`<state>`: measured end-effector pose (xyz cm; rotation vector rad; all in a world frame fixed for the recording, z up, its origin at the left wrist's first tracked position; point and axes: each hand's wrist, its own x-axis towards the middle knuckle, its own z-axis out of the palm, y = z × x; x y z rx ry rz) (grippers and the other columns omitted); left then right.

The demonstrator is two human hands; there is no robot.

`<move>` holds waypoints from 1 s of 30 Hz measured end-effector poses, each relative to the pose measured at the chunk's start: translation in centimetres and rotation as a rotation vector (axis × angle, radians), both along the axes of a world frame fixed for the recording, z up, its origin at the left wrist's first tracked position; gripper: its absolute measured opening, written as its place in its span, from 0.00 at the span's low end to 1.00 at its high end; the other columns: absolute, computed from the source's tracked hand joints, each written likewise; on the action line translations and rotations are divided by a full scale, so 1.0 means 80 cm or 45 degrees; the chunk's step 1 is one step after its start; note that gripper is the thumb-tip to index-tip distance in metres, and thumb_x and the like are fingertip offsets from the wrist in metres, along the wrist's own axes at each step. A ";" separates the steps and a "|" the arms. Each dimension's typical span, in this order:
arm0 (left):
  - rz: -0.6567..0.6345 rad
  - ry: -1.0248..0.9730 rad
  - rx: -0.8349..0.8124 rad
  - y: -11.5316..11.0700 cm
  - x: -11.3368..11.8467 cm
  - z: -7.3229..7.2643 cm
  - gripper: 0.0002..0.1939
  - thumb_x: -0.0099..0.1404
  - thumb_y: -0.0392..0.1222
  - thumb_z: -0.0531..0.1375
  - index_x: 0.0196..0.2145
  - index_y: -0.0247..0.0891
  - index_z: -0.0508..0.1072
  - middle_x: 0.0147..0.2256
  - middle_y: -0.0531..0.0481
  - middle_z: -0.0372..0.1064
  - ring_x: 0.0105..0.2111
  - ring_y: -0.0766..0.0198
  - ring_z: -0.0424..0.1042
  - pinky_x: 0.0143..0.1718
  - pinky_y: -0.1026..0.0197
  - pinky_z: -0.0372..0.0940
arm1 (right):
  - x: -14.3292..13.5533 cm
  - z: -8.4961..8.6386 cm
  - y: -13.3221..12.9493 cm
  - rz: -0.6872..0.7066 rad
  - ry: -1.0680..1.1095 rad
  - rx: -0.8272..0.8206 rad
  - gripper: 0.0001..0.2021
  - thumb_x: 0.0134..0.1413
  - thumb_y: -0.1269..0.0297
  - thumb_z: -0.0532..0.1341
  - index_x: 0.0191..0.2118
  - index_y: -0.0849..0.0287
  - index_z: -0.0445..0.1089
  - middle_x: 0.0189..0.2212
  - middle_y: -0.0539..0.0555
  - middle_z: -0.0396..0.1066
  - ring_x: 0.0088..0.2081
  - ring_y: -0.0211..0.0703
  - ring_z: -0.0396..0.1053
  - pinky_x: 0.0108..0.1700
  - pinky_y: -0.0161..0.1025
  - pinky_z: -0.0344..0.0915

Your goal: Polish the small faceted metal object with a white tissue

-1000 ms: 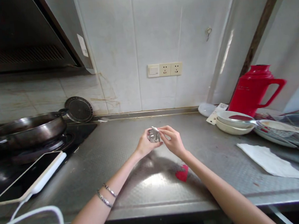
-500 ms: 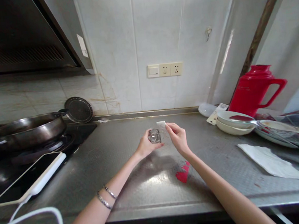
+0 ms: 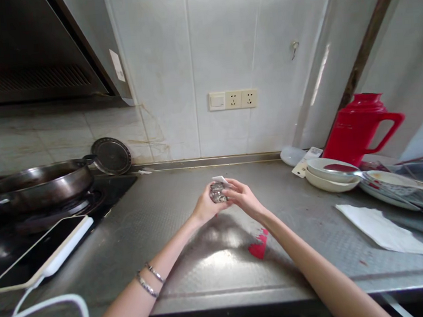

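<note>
My left hand (image 3: 204,207) is closed around a small clear glass container (image 3: 217,193), held above the steel counter. Its exact kind is hard to make out. My right hand (image 3: 248,201) is closed too, its fingers pressed against the glass's right side. A small white piece of paper or tissue (image 3: 218,179) sticks up behind the glass at the right fingertips. On the counter (image 3: 189,240) below, a red heart-shaped mark (image 3: 257,249) with smaller red bits lies near my right forearm.
At the left are a phone (image 3: 37,252) with a white cable and a steel pan (image 3: 45,185) on the stove. To the right lie a white paper towel (image 3: 385,229), stacked bowls (image 3: 331,179) and a red thermos jug (image 3: 358,129). Sockets (image 3: 241,99) sit on the tiled wall.
My right hand has moved left with the white piece, from beside the glass to against it. My left hand has stayed in place holding the glass.
</note>
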<state>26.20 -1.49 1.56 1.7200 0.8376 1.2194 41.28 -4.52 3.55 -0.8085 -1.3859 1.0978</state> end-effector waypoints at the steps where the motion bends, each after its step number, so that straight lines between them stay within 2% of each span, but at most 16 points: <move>1: 0.002 -0.014 0.000 0.002 0.000 -0.002 0.41 0.43 0.44 0.72 0.53 0.36 0.62 0.44 0.43 0.72 0.42 0.56 0.73 0.45 0.55 0.67 | 0.000 0.000 0.000 0.001 -0.006 0.014 0.22 0.46 0.59 0.66 0.49 0.57 0.69 0.44 0.57 0.75 0.44 0.48 0.73 0.43 0.43 0.70; 4: -0.020 -0.043 -0.024 0.005 0.000 -0.007 0.44 0.44 0.44 0.72 0.57 0.38 0.58 0.45 0.43 0.72 0.42 0.56 0.73 0.46 0.53 0.68 | -0.002 0.002 0.000 -0.029 -0.011 0.009 0.22 0.46 0.58 0.66 0.49 0.57 0.69 0.43 0.57 0.75 0.44 0.49 0.73 0.43 0.44 0.70; 6: -0.063 -0.016 -0.004 0.005 -0.003 -0.006 0.51 0.44 0.43 0.72 0.61 0.39 0.51 0.48 0.41 0.70 0.45 0.54 0.72 0.49 0.50 0.66 | -0.003 0.004 -0.001 -0.055 0.025 -0.025 0.23 0.44 0.57 0.67 0.48 0.58 0.70 0.42 0.57 0.76 0.43 0.49 0.73 0.42 0.43 0.71; 9: -0.102 0.136 0.119 0.004 -0.010 -0.001 0.63 0.39 0.43 0.74 0.65 0.41 0.41 0.54 0.37 0.65 0.53 0.49 0.67 0.55 0.46 0.60 | -0.004 0.007 -0.003 -0.082 0.089 -0.092 0.23 0.42 0.56 0.68 0.45 0.58 0.71 0.40 0.56 0.76 0.40 0.48 0.74 0.37 0.41 0.71; 12: -0.072 0.337 0.267 0.004 -0.017 0.001 0.69 0.36 0.45 0.75 0.66 0.42 0.36 0.59 0.34 0.59 0.57 0.44 0.61 0.58 0.42 0.55 | -0.004 0.009 -0.005 -0.093 0.125 -0.177 0.23 0.42 0.53 0.68 0.44 0.59 0.71 0.38 0.56 0.76 0.36 0.46 0.74 0.33 0.39 0.71; 15: -0.035 0.403 0.347 0.005 -0.017 -0.004 0.65 0.40 0.46 0.73 0.66 0.43 0.38 0.58 0.35 0.59 0.56 0.45 0.62 0.56 0.43 0.57 | -0.006 0.010 -0.009 -0.085 0.175 -0.261 0.23 0.42 0.52 0.68 0.43 0.60 0.70 0.34 0.56 0.76 0.33 0.44 0.74 0.31 0.38 0.71; 19: 0.038 0.333 0.413 0.004 -0.011 -0.009 0.52 0.44 0.43 0.71 0.62 0.42 0.48 0.54 0.39 0.64 0.52 0.50 0.67 0.53 0.48 0.62 | -0.010 0.012 -0.011 -0.079 0.174 -0.319 0.21 0.43 0.51 0.67 0.41 0.58 0.70 0.35 0.54 0.74 0.31 0.41 0.73 0.27 0.35 0.70; 24: 0.044 0.302 0.362 -0.003 -0.006 -0.005 0.48 0.43 0.43 0.71 0.58 0.39 0.53 0.50 0.40 0.67 0.48 0.52 0.70 0.49 0.51 0.64 | -0.007 0.004 -0.001 -0.231 0.021 -0.339 0.19 0.48 0.46 0.61 0.40 0.55 0.70 0.37 0.53 0.73 0.29 0.40 0.72 0.22 0.33 0.67; 27: 0.014 0.338 0.368 -0.004 -0.007 -0.006 0.48 0.43 0.42 0.71 0.58 0.39 0.54 0.51 0.40 0.67 0.48 0.52 0.69 0.49 0.51 0.64 | -0.001 -0.005 0.010 -0.360 -0.095 -0.194 0.20 0.47 0.45 0.61 0.36 0.57 0.71 0.33 0.54 0.74 0.32 0.43 0.72 0.25 0.35 0.69; 30: 0.021 0.372 0.382 -0.003 -0.007 -0.008 0.48 0.43 0.42 0.71 0.58 0.40 0.53 0.52 0.40 0.65 0.50 0.51 0.68 0.51 0.51 0.62 | 0.002 -0.008 0.013 -0.510 -0.226 0.102 0.19 0.50 0.47 0.59 0.34 0.59 0.73 0.33 0.56 0.76 0.37 0.47 0.72 0.34 0.40 0.70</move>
